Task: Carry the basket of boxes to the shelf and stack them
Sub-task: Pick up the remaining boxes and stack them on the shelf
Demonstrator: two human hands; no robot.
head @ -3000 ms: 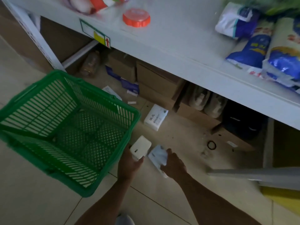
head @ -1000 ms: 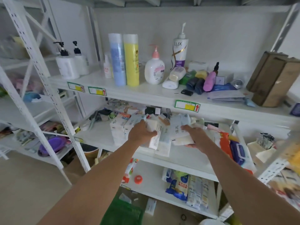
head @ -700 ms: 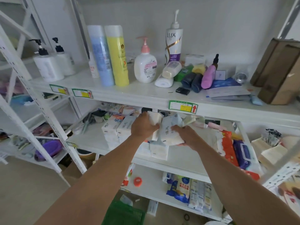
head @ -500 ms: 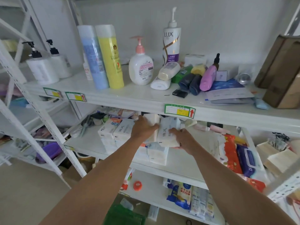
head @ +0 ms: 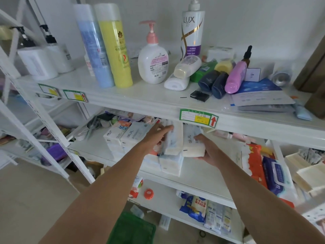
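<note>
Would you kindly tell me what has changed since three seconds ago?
Both hands rose from the floor, where they were picking up packs, to the white metal middle shelf. The left hand now holds a first white soft tissue pack and the right hand a second white soft tissue pack, above the stacked white packs. The green plastic basket stays on the floor.
</note>
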